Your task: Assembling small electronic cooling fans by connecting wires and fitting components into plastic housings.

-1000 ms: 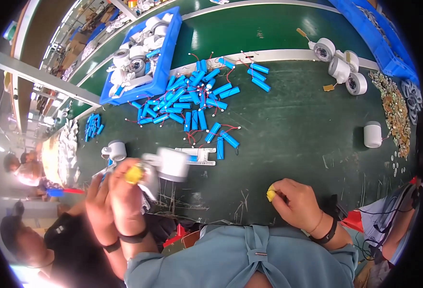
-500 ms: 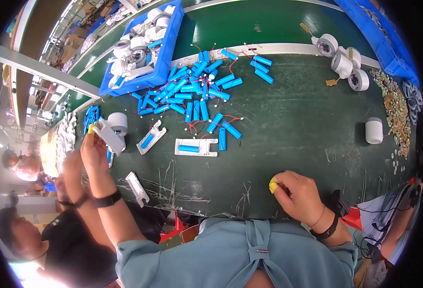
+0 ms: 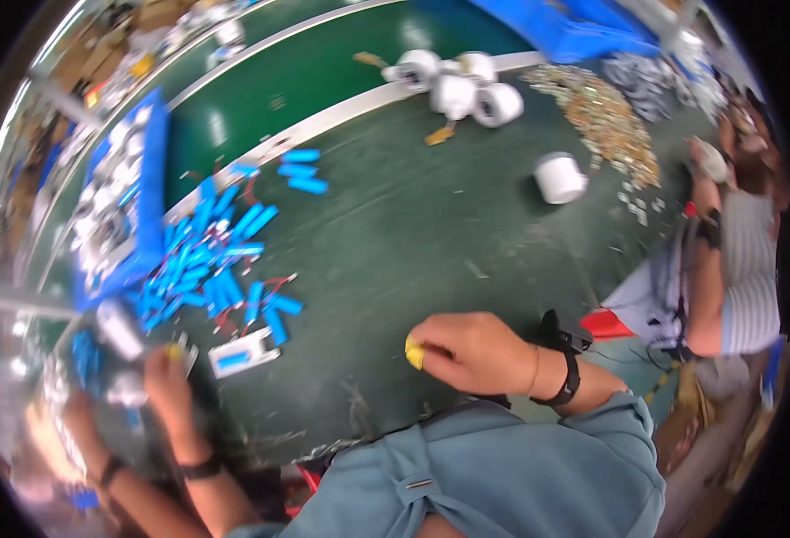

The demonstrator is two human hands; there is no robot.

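My left hand (image 3: 167,387), a yellow cover on one fingertip, is at the lower left; motion smears its fingers, and I cannot tell whether it holds anything. Close by are a blurred white housing (image 3: 118,330) and a round white part (image 3: 128,390). My right hand (image 3: 475,354) hovers over the near edge of the green table, closed, thumb and fingers together around a yellow fingertip cover (image 3: 414,353). Whatever lies inside its grip is hidden. Between my hands, nearer the left, a white tray-like case (image 3: 265,344) holds a blue cylindrical battery (image 3: 232,360).
Blue wired batteries (image 3: 202,255) lie heaped at left, beside a blue crate (image 3: 154,193) of white camera parts. White round cameras (image 3: 453,94), a white cylinder (image 3: 560,177) and small circuit boards (image 3: 606,117) occupy the far right. A co-worker's hand (image 3: 82,421) is beside my left hand.
The view has swung right, shifting the table contents leftward and blurring them. The white housing, earlier at my left fingertips, now appears beside that hand. My right hand stays closed.
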